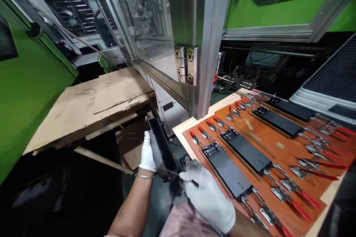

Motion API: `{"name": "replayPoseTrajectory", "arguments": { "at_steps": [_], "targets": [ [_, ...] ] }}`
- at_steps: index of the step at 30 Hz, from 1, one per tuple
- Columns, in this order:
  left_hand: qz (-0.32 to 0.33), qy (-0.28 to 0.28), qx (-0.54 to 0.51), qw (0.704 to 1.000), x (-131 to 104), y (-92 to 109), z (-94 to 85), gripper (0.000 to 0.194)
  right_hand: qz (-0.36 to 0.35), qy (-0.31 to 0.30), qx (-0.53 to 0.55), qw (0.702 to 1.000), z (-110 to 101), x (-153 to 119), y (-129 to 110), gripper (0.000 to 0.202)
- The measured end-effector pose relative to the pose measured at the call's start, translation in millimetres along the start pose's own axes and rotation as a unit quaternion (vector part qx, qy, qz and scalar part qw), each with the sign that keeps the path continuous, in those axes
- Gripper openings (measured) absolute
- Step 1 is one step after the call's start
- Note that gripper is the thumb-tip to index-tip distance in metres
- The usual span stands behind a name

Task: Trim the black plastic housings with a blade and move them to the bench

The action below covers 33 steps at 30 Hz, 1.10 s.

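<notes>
A long black tray-like part (162, 144) is tilted in front of me, its hollow side showing. My left hand (147, 155), in a white glove, is closed on its left side. My right hand (207, 194), also gloved, is closed around a thin dark tool (172, 172) whose far end meets the lower end of the part. What the tool's tip looks like is too blurred to tell.
On the right, an orange board (257, 137) carries several black plates (228, 170) held by red-handled clamps (297, 207). Cardboard (102, 92) lies on a stack at left. A metal-framed glass door (204, 63) stands ahead, between green machines (16, 92).
</notes>
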<state>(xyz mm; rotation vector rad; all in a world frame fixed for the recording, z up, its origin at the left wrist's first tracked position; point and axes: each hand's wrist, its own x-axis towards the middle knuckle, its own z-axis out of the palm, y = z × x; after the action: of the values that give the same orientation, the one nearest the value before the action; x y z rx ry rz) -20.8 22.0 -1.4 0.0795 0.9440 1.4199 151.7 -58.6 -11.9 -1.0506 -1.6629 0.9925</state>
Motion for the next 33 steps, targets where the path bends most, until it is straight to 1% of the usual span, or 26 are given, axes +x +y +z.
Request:
{"name": "replayPoseTrajectory", "arguments": {
  "at_steps": [2,6,8,10,14,17,18,21,22,25,26,28,30,31,33],
  "targets": [
    [0.000,-0.001,-0.010,1.000,0.4,2.1,-0.7,0.039,-0.004,-0.008,0.015,1.000,3.6,-1.8,0.3,0.016],
    [0.032,0.001,-0.018,0.999,2.2,2.5,-3.7,0.039,0.041,0.059,-0.001,0.997,6.8,-5.8,0.6,0.015],
    [0.034,0.000,-0.016,0.999,3.2,1.5,-4.2,0.040,0.037,0.043,-0.015,0.998,7.1,-8.1,0.4,0.014],
    [0.025,-0.009,-0.024,0.999,4.4,0.1,-4.6,0.040,0.029,0.029,-0.002,0.999,6.8,-9.1,0.0,0.013],
    [0.029,-0.028,-0.051,0.998,8.6,-3.3,-6.5,0.036,0.045,0.078,0.005,0.996,6.2,-7.9,-0.5,0.016],
    [0.017,-0.038,-0.055,0.998,12.5,-5.4,-9.0,0.036,0.032,0.053,0.007,0.998,6.1,-7.9,0.2,0.015],
    [0.014,-0.040,-0.057,0.998,13.8,-5.8,-10.0,0.036,0.036,0.056,0.014,0.998,6.0,-8.0,0.6,0.016],
    [0.019,-0.040,-0.066,0.997,18.4,-6.3,-14.0,0.036,0.072,0.092,0.012,0.993,6.2,-8.4,1.4,0.016],
    [0.021,-0.041,-0.066,0.997,20.1,-6.2,-15.6,0.036,0.081,0.091,0.006,0.993,6.5,-8.8,1.4,0.015],
    [0.032,-0.041,-0.067,0.996,24.7,-5.9,-20.8,0.036,0.089,0.049,0.016,0.995,7.4,-9.9,1.1,0.012],
    [0.035,-0.043,-0.071,0.996,26.1,-6.0,-22.4,0.035,0.096,0.047,0.028,0.994,7.8,-10.0,0.8,0.012],
    [0.044,-0.046,-0.085,0.994,28.6,-6.7,-25.5,0.035,0.113,0.072,0.034,0.990,8.4,-9.6,-0.1,0.013],
    [0.052,-0.055,-0.096,0.992,31.0,-8.0,-28.5,0.035,0.127,0.100,0.009,0.987,8.8,-9.1,-1.5,0.015],
    [0.055,-0.061,-0.098,0.992,32.1,-8.6,-29.9,0.036,0.122,0.100,-0.006,0.988,9.0,-8.8,-2.1,0.016],
    [0.053,-0.069,-0.097,0.991,34.0,-9.7,-32.2,0.038,0.103,0.077,-0.014,0.992,9.2,-8.2,-2.5,0.016]
  ]
}}
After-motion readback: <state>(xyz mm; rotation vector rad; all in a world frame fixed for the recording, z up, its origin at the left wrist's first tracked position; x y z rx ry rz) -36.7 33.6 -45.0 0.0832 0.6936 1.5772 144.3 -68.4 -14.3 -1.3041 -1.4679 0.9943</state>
